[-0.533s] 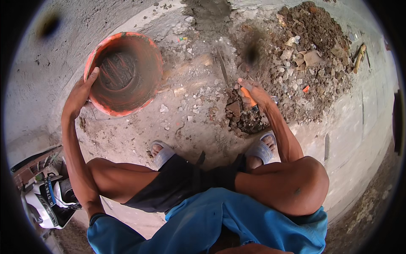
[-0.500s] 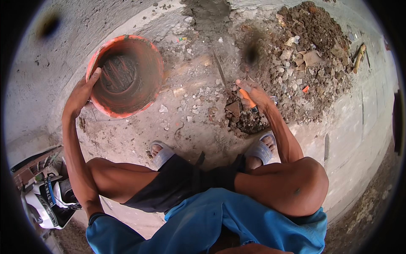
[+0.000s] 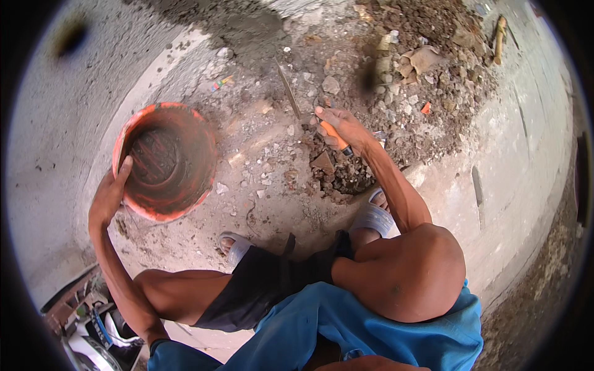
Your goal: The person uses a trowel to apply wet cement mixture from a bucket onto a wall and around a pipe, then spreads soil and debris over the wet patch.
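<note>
My left hand [image 3: 110,195] grips the left rim of an orange-red bucket [image 3: 207,154], thumb inside and fingers outside. The bucket leans a little, and grey wet mortar [image 3: 151,157] coats its inside and bottom. My right hand [image 3: 342,128] is closed round the orange handle of a trowel [image 3: 289,91]. Its thin blade shows nearly edge-on and points away from me, above the rubble-strewn floor. No load of mortar can be made out on it. Beyond the blade, a dark wet mortar patch [image 3: 241,25] lies at the wall's foot.
A heap of soil and broken rubble [image 3: 433,111] spreads at the right, with a wooden-handled tool [image 3: 500,40] behind it. A rough grey wall [image 3: 68,123] rises at the left. A white motorbike part [image 3: 90,352] shows at lower left. My sandalled feet [image 3: 371,219] stand near the rubble.
The view has turned, so the bucket sits lower and the rubble higher in the picture. My right hand with the trowel has shifted slightly left and away. Both grips are unchanged.
</note>
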`<state>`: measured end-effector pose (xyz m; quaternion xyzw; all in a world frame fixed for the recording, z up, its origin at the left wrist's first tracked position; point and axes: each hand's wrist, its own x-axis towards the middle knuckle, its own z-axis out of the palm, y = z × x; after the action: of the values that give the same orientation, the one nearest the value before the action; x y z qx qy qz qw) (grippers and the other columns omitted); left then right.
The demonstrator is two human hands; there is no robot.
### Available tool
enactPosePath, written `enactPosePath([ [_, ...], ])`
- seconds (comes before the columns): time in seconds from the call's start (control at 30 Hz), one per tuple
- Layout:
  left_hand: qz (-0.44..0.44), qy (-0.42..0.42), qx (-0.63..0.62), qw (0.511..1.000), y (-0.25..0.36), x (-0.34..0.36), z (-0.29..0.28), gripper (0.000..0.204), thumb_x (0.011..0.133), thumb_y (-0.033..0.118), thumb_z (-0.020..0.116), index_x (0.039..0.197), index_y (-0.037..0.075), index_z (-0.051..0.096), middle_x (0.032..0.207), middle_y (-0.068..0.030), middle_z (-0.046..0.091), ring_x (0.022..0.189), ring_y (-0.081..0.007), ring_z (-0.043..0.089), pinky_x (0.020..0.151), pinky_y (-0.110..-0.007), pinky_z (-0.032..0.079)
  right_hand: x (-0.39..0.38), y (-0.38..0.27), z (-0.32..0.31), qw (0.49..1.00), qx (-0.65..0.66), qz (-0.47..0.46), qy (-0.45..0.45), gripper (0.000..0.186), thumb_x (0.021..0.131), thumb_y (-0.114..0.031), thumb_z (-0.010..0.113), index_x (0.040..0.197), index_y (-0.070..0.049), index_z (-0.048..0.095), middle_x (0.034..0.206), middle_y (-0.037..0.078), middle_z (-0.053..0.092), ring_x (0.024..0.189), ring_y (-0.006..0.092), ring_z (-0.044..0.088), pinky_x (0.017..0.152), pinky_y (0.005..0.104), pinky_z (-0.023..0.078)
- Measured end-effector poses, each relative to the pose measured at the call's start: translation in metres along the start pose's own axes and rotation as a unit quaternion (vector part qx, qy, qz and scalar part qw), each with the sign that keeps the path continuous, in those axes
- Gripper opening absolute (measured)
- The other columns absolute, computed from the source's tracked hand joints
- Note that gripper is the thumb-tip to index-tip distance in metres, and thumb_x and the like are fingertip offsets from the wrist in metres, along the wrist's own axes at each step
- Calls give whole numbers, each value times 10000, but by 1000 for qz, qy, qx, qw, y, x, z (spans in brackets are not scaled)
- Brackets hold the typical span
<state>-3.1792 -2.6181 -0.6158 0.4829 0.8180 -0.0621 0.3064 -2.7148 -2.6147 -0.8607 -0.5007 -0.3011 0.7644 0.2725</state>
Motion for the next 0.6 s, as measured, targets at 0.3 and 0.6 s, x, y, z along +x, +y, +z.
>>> enactPosePath([
  [0.3, 104, -7, -67, 992, -1, 24, 17, 755, 1024, 582, 489, 1455, -38, 499, 1411, -210, 576, 1325, -291, 525, 1132, -391, 358, -216, -65, -177, 907, -327, 124, 235, 522, 993, -551, 573, 1058, -35, 622, 680, -2, 501, 590, 105, 574, 471, 280, 465],
  [0.6, 80, 28, -244, 966, -53, 84, 23, 767, 1020, 550, 518, 1484, -58, 453, 1508, -178, 493, 1391, -263, 468, 1179, -364, 318, -231, 8, -402, 687, -326, 73, 645, 495, 1011, -548, 482, 983, -55, 508, 660, 68, 534, 475, 177, 494, 409, 362, 405],
])
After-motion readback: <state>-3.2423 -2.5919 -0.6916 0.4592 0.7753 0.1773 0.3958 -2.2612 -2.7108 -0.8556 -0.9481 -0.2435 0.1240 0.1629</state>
